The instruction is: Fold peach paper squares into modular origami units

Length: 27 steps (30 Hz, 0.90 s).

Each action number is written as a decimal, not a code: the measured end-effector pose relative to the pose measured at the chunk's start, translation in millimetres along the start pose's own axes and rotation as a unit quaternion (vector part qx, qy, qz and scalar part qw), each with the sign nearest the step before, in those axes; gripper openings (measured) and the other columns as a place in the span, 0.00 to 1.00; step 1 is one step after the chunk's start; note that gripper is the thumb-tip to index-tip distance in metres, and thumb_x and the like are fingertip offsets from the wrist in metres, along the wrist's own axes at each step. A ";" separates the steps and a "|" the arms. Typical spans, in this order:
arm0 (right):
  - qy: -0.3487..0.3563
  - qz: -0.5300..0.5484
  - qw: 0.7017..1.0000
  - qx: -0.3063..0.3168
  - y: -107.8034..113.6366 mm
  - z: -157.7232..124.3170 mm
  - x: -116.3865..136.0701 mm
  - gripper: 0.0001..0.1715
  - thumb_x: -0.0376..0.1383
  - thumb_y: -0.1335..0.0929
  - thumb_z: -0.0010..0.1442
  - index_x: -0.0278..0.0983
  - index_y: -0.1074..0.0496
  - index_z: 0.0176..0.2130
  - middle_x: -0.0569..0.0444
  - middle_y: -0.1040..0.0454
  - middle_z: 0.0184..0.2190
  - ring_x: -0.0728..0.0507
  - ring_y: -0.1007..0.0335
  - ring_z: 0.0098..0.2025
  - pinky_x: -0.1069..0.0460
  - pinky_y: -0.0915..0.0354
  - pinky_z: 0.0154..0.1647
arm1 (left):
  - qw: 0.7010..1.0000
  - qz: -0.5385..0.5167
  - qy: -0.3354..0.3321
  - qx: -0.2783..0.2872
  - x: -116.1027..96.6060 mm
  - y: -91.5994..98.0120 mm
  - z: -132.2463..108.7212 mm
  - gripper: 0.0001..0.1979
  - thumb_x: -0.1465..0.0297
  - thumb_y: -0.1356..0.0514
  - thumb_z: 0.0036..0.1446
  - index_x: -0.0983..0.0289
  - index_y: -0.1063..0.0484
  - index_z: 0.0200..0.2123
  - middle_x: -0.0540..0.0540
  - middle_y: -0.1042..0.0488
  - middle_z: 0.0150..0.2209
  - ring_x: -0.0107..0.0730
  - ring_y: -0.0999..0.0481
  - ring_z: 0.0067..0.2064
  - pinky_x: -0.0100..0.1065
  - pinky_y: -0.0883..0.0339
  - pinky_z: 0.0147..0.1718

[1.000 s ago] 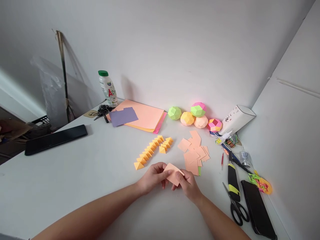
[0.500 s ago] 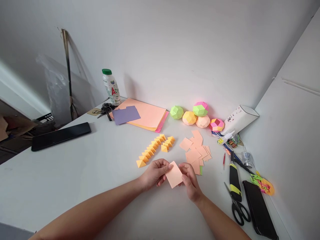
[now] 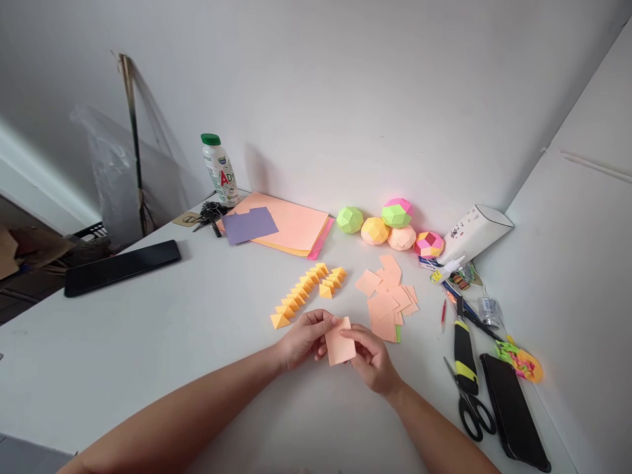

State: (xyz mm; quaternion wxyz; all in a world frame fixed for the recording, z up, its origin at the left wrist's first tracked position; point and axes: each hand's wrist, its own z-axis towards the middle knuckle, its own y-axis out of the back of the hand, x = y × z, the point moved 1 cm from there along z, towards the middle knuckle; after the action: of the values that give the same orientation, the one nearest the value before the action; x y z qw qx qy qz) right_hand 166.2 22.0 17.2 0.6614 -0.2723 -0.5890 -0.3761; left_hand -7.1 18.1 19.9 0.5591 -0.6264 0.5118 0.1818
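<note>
one small piece of peach paper (image 3: 340, 347) is held up just above the near middle of the white table (image 3: 197, 309), between the two hands. the left hand (image 3: 306, 339) pinches its upper left edge, thumb in front and fingers curled behind; the right hand (image 3: 375, 362) lays fingertips on its front near the right edge, though how firmly those fingers close is hidden. the step in hand seems to be turning or lining up this single sheet, and i judge that working it further calls for a steady left pinch and care along the edges. just beyond lie loose peach pieces (image 3: 384, 306), overlapping in a pile, and two rows of folded orange units (image 3: 296, 296). behind them, faceted paper balls (image 3: 349, 220) sit near the wall. as for containers, the white bottle (image 3: 220, 174) with a green cap stands closed and opaque; the glue bottle (image 3: 442, 273) lies tilted by the white carton (image 3: 476, 230); the small clear jar (image 3: 488, 312) is among tools, near the cutter (image 3: 464, 355) and scissors (image 3: 474, 408). no contents can be made out in any.
</note>
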 end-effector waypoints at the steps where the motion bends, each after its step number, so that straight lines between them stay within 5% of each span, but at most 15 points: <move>1: -0.001 -0.003 1.000 -0.009 -0.3 0.1 -0.7 0.18 0.32 0.36 0.54 0.40 0.30 0.46 0.47 0.33 0.44 0.43 0.32 0.36 0.50 0.32 0.30 | 1.000 0.003 -0.011 0.007 0.1 -1.4 -0.4 0.18 0.55 0.38 0.49 0.64 0.38 0.26 0.48 0.31 0.18 0.23 0.33 0.17 0.24 0.45 0.13; 4: -0.003 -0.020 0.999 -0.048 0.6 1.0 -4.3 0.13 0.38 0.34 0.57 0.40 0.31 0.44 0.47 0.32 0.44 0.46 0.32 0.33 0.50 0.31 0.30 | 0.999 0.023 -0.026 0.031 0.5 -4.5 -1.5 0.18 0.56 0.37 0.49 0.64 0.37 0.29 0.52 0.28 0.23 0.29 0.28 0.22 0.27 0.39 0.16; 8: 0.000 -0.034 0.997 -0.075 3.0 2.1 -7.1 0.07 0.40 0.34 0.58 0.39 0.30 0.36 0.52 0.33 0.34 0.49 0.34 0.26 0.53 0.34 0.25 | 0.996 0.080 -0.029 0.024 1.4 -5.0 -2.3 0.18 0.55 0.38 0.50 0.65 0.35 0.28 0.47 0.32 0.18 0.24 0.33 0.18 0.26 0.40 0.15; 15: -0.019 -0.024 0.996 -0.082 2.7 2.8 -0.5 0.14 0.42 0.35 0.59 0.37 0.36 0.26 0.55 0.36 0.30 0.49 0.33 0.24 0.54 0.37 0.21 | 0.991 0.136 -0.018 0.008 3.2 -7.5 -4.0 0.20 0.52 0.40 0.50 0.65 0.35 0.29 0.48 0.32 0.18 0.24 0.34 0.16 0.26 0.40 0.14; 20: -0.049 -0.028 0.993 -0.100 0.8 3.1 3.6 0.16 0.43 0.35 0.58 0.37 0.38 0.24 0.57 0.34 0.24 0.48 0.33 0.23 0.53 0.35 0.21 | 0.987 0.133 -0.059 0.075 -2.0 -11.8 -10.9 0.24 0.51 0.53 0.59 0.66 0.32 0.31 0.56 0.26 0.29 0.31 0.26 0.26 0.30 0.34 0.21; 27: -0.077 -0.012 0.990 -0.116 0.9 2.5 0.1 0.13 0.43 0.34 0.58 0.37 0.35 0.28 0.58 0.32 0.18 0.48 0.32 0.21 0.53 0.35 0.20 | 0.984 0.145 -0.066 0.081 6.8 -9.1 -8.5 0.16 0.58 0.42 0.55 0.66 0.33 0.38 0.55 0.26 0.29 0.31 0.27 0.27 0.29 0.35 0.22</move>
State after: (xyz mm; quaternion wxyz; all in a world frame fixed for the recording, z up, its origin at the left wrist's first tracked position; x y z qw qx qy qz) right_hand 165.5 24.5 17.7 0.5735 -0.3679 -0.5941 -0.4276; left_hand 0.5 6.2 21.8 0.6085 -0.4846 0.5720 0.2601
